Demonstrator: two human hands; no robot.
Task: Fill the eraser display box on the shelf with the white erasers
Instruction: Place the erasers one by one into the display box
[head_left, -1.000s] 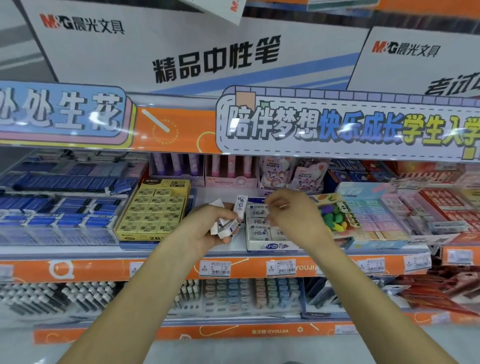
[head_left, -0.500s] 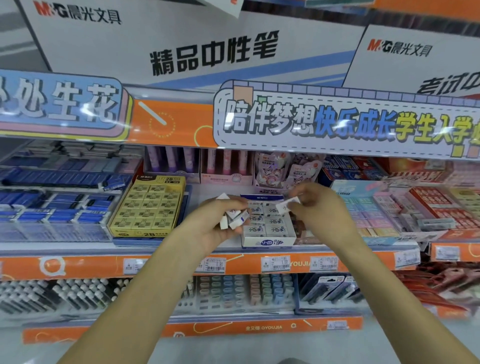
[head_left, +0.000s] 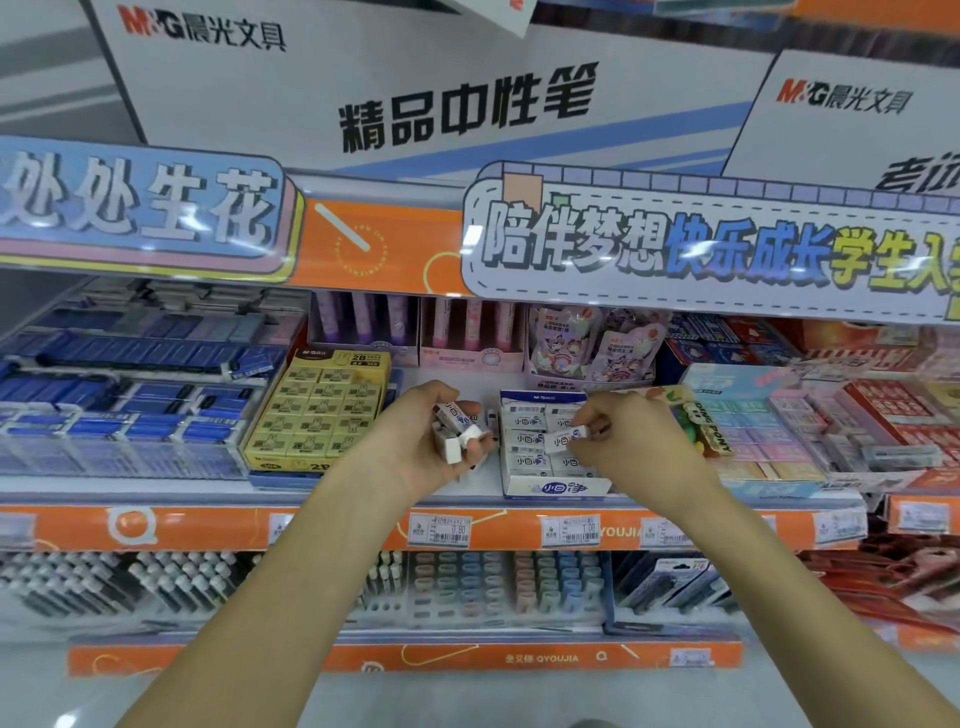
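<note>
Step in hand: placing one white eraser (head_left: 567, 439), pinched in the right hand (head_left: 631, 441), above the eraser display box (head_left: 551, 486) on the shelf (head_left: 363, 496).
Right grip: closed on that single eraser, thumb and fingertips at its right end, label up.
Left grip: left hand (head_left: 415, 452) curled around a small bunch of spare erasers (head_left: 457, 426), just left of the box.
Box: white and blue, near the shelf's front edge, already showing rows of sleeved erasers.
Next move, judged: lowering the eraser flat into an open slot, label up, then taking another from the left hand.
Surroundings: shop shelving, orange price rail (head_left: 208, 527), yellow 2B eraser box (head_left: 317, 415) to the left, pastel erasers (head_left: 769, 431) to the right, banner signs overhead.
</note>
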